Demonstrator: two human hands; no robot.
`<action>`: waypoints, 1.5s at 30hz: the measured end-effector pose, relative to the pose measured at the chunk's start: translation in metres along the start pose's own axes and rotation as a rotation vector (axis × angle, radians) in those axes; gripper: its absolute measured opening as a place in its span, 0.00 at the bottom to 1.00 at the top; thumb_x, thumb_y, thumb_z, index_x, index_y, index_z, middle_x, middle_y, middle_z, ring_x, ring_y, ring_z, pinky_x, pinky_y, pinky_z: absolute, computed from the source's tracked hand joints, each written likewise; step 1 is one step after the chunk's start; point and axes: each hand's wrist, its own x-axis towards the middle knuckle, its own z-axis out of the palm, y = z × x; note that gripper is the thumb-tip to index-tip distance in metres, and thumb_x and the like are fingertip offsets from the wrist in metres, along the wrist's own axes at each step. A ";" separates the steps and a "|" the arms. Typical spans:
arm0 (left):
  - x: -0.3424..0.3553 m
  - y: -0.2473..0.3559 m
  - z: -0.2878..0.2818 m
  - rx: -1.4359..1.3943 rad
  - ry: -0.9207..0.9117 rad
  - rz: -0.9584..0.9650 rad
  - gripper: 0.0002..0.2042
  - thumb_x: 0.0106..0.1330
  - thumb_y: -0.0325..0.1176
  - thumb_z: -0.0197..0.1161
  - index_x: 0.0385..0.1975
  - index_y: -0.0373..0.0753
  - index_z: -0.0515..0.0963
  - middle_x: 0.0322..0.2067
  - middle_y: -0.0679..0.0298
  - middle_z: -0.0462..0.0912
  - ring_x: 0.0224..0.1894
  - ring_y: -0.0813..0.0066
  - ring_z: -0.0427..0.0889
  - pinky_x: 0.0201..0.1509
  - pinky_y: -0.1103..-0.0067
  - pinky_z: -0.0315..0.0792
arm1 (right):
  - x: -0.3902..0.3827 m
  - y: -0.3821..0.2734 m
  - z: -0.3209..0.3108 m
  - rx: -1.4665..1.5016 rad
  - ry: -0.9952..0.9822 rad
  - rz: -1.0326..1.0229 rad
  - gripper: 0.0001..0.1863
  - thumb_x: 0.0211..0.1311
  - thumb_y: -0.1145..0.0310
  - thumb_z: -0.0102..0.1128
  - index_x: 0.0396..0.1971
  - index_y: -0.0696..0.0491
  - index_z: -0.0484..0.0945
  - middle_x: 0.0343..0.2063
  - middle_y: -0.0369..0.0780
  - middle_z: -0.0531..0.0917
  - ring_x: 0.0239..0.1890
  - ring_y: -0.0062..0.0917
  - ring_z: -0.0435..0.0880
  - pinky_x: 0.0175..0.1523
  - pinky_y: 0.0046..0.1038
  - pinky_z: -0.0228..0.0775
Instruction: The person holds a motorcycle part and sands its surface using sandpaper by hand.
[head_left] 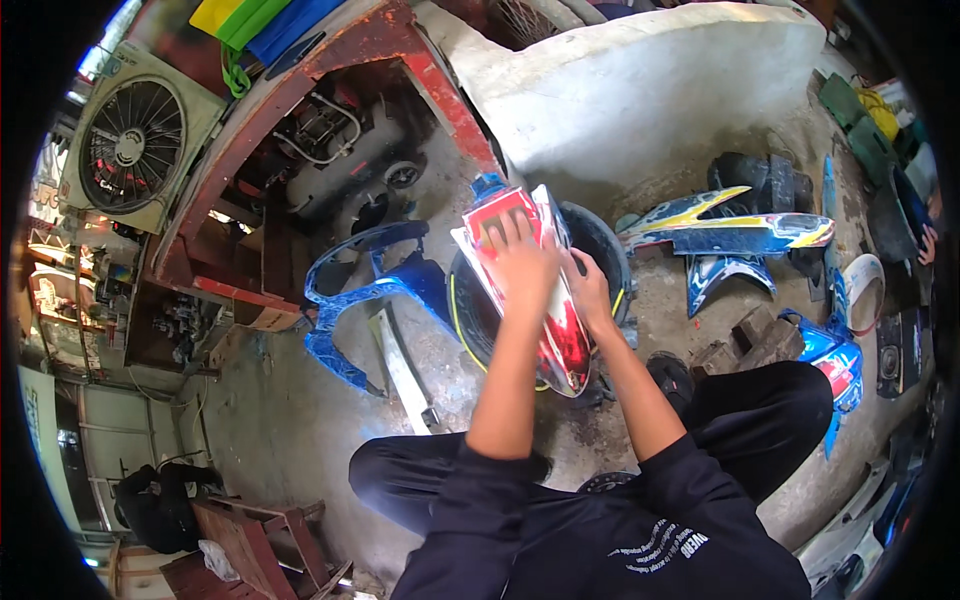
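A long red-and-white plastic fairing [566, 355] rests across a round black tub [597, 233] with a yellow rim hose. My left hand [518, 258] lies on its upper part, fingers flat and slightly apart over a small olive-brown piece [492, 236], perhaps a sheet or patch. My right hand [590, 285] grips the fairing's right edge, just below the left hand. A blue panel frame [335, 345] lies left of the tub beside a long white strip [398, 375]. A small blue object [488, 183] shows at the fairing's top end.
Painted panels [728, 234], wooden blocks [752, 330] and a blue fairing [835, 375] lie right. A white wall [660, 95], red cabinet [330, 55] with compressor [340, 170], and fan [128, 145] stand beyond. A person [150, 505] is by a bench [245, 540]; another's hand [928, 245] shows right.
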 end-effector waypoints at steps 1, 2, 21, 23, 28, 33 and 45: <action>-0.020 0.007 0.001 -0.005 -0.008 0.012 0.32 0.73 0.55 0.45 0.72 0.41 0.62 0.74 0.56 0.58 0.75 0.50 0.56 0.73 0.41 0.45 | 0.003 0.003 -0.008 0.005 0.011 0.005 0.39 0.63 0.37 0.59 0.59 0.58 0.76 0.48 0.60 0.83 0.54 0.42 0.83 0.59 0.34 0.71; -0.044 0.022 -0.003 -0.001 -0.051 0.010 0.33 0.72 0.55 0.46 0.71 0.42 0.63 0.73 0.56 0.60 0.75 0.50 0.56 0.72 0.41 0.46 | 0.009 0.007 -0.019 -0.006 0.038 0.015 0.39 0.63 0.37 0.59 0.59 0.58 0.76 0.48 0.60 0.83 0.54 0.42 0.83 0.59 0.34 0.71; -0.058 -0.005 -0.024 -0.117 0.021 -0.052 0.27 0.75 0.52 0.44 0.67 0.44 0.70 0.71 0.55 0.64 0.72 0.50 0.61 0.69 0.41 0.54 | 0.009 0.000 -0.010 -0.048 0.017 -0.019 0.37 0.66 0.39 0.57 0.57 0.60 0.77 0.47 0.58 0.84 0.53 0.42 0.83 0.58 0.35 0.71; -0.014 -0.022 -0.023 -0.145 0.001 -0.072 0.28 0.75 0.53 0.44 0.68 0.44 0.69 0.71 0.55 0.64 0.73 0.50 0.61 0.69 0.41 0.54 | 0.005 0.000 -0.002 -0.003 0.003 -0.032 0.36 0.67 0.40 0.57 0.57 0.60 0.77 0.48 0.58 0.83 0.54 0.43 0.83 0.59 0.35 0.70; -0.004 -0.025 -0.016 -0.134 -0.008 -0.093 0.30 0.74 0.54 0.45 0.69 0.42 0.67 0.72 0.54 0.62 0.74 0.49 0.58 0.71 0.45 0.55 | 0.002 0.001 0.005 0.007 -0.020 -0.034 0.36 0.67 0.40 0.57 0.57 0.61 0.77 0.50 0.58 0.82 0.56 0.42 0.81 0.61 0.35 0.69; -0.092 -0.009 -0.016 -0.269 0.141 -0.054 0.26 0.72 0.45 0.54 0.65 0.36 0.70 0.67 0.49 0.69 0.69 0.49 0.68 0.68 0.55 0.65 | 0.005 0.000 -0.008 -0.019 0.016 -0.015 0.36 0.67 0.41 0.58 0.56 0.61 0.78 0.50 0.57 0.83 0.55 0.42 0.82 0.60 0.35 0.69; -0.071 -0.072 0.052 -0.776 0.410 -0.428 0.18 0.76 0.33 0.50 0.55 0.26 0.76 0.51 0.46 0.82 0.51 0.50 0.83 0.59 0.64 0.73 | 0.006 -0.001 -0.009 -0.007 0.019 -0.046 0.34 0.68 0.42 0.56 0.55 0.62 0.78 0.48 0.57 0.83 0.53 0.43 0.83 0.59 0.34 0.70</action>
